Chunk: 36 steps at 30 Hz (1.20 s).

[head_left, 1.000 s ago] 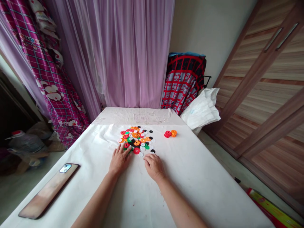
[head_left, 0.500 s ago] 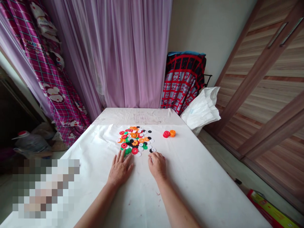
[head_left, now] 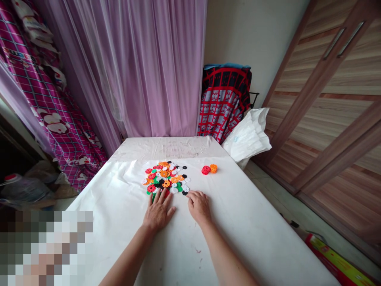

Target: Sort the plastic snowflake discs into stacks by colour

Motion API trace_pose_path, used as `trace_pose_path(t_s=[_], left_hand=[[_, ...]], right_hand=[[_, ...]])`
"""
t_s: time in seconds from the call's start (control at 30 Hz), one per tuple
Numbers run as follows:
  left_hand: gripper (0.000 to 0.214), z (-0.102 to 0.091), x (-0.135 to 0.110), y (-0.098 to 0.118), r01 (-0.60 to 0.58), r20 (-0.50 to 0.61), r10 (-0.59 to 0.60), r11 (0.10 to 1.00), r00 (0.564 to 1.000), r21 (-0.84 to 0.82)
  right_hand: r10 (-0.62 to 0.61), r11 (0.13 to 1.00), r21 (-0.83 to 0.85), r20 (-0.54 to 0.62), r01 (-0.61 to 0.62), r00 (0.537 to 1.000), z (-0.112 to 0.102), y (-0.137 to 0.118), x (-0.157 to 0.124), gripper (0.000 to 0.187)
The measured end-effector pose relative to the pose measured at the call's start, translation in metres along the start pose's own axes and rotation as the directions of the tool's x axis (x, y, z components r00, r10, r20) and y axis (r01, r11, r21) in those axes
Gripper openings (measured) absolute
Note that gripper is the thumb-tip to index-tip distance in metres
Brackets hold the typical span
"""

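Flower-shaped plastic discs (head_left: 166, 183) in red, orange, green, white and black lie in a loose heap on the white-covered table (head_left: 238, 222). My left hand (head_left: 159, 211) lies flat with its fingers spread, their tips over the near edge of the heap, partly hiding a red and a green disc. It grips nothing. To the right, my right hand (head_left: 200, 205) rests on the cloth with its fingers curled under. A black disc (head_left: 185, 193) lies at its index fingertip; whether anything is under the curled fingers is hidden.
A red ball (head_left: 205, 170) and an orange ball (head_left: 213, 169), seemingly built of such discs, sit right of the heap. Beyond the table hang purple curtains (head_left: 160, 71). A white bag (head_left: 248, 135) stands at the far right corner, near a wooden wardrobe (head_left: 324, 103).
My left hand has moved right along the heap's near edge, now over the red disc there. The right hand stays curled in nearly the same place. The view has turned slightly.
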<state>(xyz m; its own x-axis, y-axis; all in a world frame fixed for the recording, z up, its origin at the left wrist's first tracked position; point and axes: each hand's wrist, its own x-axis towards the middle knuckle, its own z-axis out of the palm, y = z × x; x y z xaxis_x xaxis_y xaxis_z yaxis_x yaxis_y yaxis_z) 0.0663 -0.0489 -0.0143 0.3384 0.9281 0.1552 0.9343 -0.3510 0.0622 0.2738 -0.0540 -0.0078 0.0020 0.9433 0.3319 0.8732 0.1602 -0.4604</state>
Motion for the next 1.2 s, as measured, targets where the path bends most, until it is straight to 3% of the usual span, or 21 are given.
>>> trace_pose_path(t_s=[0.1, 0.2, 0.3, 0.47, 0.53, 0.6, 0.7, 0.8, 0.9, 1.0, 1.1, 1.2], left_hand=[[0.067, -0.006, 0.015, 0.009, 0.139, 0.018, -0.139, 0.990, 0.990, 0.007], [0.066, -0.008, 0.019, 0.010, 0.170, 0.013, -0.170, 0.985, 0.985, 0.002], [0.068, -0.007, 0.017, 0.009, 0.230, -0.014, -0.230, 0.973, 0.973, 0.009], [0.073, 0.000, 0.015, 0.007, 0.336, -0.060, -0.334, 0.942, 0.941, 0.024], [0.073, 0.004, 0.017, 0.006, 0.330, -0.059, -0.328, 0.944, 0.943, 0.020], [0.072, 0.007, 0.018, 0.003, 0.316, -0.072, -0.315, 0.949, 0.946, 0.010], [0.070, 0.011, 0.017, -0.012, 0.305, -0.154, -0.303, 0.952, 0.940, -0.013], [0.065, 0.012, 0.012, -0.041, 0.303, -0.215, -0.306, 0.952, 0.928, -0.044], [0.062, 0.009, 0.007, -0.075, 0.396, -0.193, -0.403, 0.915, 0.895, -0.074], [0.063, 0.005, 0.008, -0.100, 0.438, -0.155, -0.446, 0.895, 0.881, -0.086], [0.060, 0.000, 0.013, -0.108, 0.440, -0.144, -0.449, 0.893, 0.882, -0.091], [0.059, -0.004, 0.015, -0.105, 0.447, -0.113, -0.456, 0.889, 0.883, -0.096]], right_hand=[[0.096, 0.994, -0.048, -0.018, -0.097, 0.995, 0.000, 0.000, 0.007, 0.028], [0.141, 0.983, -0.122, 0.010, -0.139, 0.990, 0.001, -0.001, 0.018, 0.038], [0.118, 0.977, -0.193, 0.122, -0.093, 0.986, 0.007, -0.004, 0.031, 0.055], [0.021, 0.984, -0.175, 0.274, 0.028, 0.962, 0.027, -0.018, 0.043, 0.062], [-0.033, 0.992, -0.112, 0.249, 0.062, 0.968, 0.037, -0.024, 0.046, 0.059], [-0.080, 0.997, -0.012, 0.133, 0.082, 0.988, 0.047, -0.024, 0.048, 0.050], [-0.018, 0.989, 0.146, -0.132, 0.038, 0.991, 0.056, -0.009, 0.055, 0.041], [0.110, 0.984, 0.165, -0.232, -0.072, 0.966, 0.053, 0.012, 0.066, 0.037], [0.152, 0.988, 0.028, -0.149, -0.149, 0.977, 0.041, 0.023, 0.080, 0.036], [0.129, 0.987, -0.089, -0.024, -0.130, 0.991, 0.030, 0.023, 0.091, 0.039], [0.117, 0.988, -0.105, 0.035, -0.112, 0.993, 0.026, 0.020, 0.098, 0.027], [0.099, 0.992, -0.084, 0.020, -0.097, 0.995, 0.030, 0.025, 0.099, 0.018]])
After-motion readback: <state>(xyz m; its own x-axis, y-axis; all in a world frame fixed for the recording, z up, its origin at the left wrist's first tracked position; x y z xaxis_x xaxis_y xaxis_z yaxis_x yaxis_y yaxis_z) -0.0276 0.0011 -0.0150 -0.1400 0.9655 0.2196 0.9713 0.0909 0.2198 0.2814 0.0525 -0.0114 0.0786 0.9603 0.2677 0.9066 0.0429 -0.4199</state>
